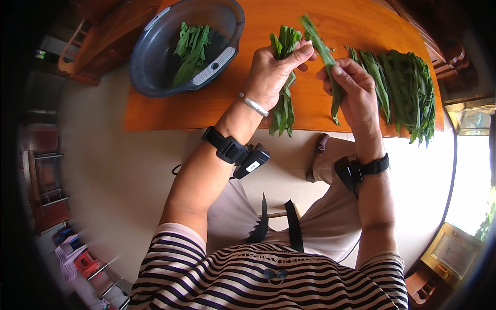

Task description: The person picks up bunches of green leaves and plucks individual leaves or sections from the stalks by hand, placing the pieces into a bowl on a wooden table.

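Note:
My left hand [281, 64] is closed around a bunch of long green leaves [285, 112], whose ends stick out above the thumb and hang below the palm. Between the thumb and fingers of my right hand [350, 79] is a single leafy strip [316, 38], tilted with its upper end near my left fingertips. Right of that hand, a pile of long leaves [407, 85] lies on the wooden table [232, 112], some tips overhanging the near edge. At the left, a dark plastic basin [155, 69] with grey handles holds a few leaves [192, 50].
Wooden chairs [104, 54] flank the table on the left and far right. My knees and a shoe [316, 162] are below the near edge. Both forearms carry strapped black devices [252, 161]. Stacked plastic stools [69, 252] stand at the lower left.

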Tool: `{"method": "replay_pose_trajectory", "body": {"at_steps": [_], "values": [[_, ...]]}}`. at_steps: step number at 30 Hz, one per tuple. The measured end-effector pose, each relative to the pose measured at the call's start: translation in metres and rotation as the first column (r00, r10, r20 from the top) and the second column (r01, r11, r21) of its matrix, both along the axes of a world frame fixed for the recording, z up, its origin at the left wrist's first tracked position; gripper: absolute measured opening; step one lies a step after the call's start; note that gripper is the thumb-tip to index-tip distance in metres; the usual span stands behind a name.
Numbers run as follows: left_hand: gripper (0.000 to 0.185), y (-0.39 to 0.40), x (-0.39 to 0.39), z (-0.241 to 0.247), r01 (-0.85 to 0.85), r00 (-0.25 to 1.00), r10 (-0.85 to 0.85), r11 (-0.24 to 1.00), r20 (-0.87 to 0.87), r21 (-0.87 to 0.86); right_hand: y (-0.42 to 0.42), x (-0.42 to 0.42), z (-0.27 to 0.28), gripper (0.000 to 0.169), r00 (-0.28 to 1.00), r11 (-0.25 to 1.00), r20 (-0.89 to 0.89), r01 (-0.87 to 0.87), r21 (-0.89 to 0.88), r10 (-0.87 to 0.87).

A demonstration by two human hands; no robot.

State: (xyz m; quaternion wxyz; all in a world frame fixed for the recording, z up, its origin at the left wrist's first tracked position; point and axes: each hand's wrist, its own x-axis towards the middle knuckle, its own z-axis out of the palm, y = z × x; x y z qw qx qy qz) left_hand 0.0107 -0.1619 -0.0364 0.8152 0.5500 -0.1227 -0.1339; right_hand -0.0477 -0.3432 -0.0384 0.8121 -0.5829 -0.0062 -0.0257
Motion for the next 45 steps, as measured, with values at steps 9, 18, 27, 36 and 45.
{"method": "replay_pose_trajectory", "body": {"at_steps": [9,18,27,36,45], "values": [[0.023,0.007,0.001,-0.001,0.052,0.997,-0.048,0.997,-0.060,0.057,0.007,0.002,-0.006,0.019,0.998,0.973,-0.043,-0.058,-0.224,0.049],[0.019,0.002,-0.002,-0.004,0.252,0.967,-0.244,0.955,-0.069,0.155,-0.004,0.013,-0.002,0.030,0.780,0.506,0.606,0.590,-0.629,-0.156],[0.017,0.002,-0.004,-0.007,0.330,0.943,-0.331,0.914,-0.037,0.238,-0.008,0.014,0.005,0.058,0.748,0.398,0.657,0.577,-0.713,0.093],[0.024,0.007,0.004,-0.013,0.443,0.896,-0.437,0.863,-0.080,0.244,-0.024,0.009,0.009,0.026,0.749,0.260,0.595,0.537,-0.803,0.291],[0.023,0.009,0.002,-0.002,0.422,0.906,-0.414,0.896,-0.085,0.140,-0.005,0.001,0.020,0.013,0.772,0.088,0.574,0.574,-0.814,0.272]]}}
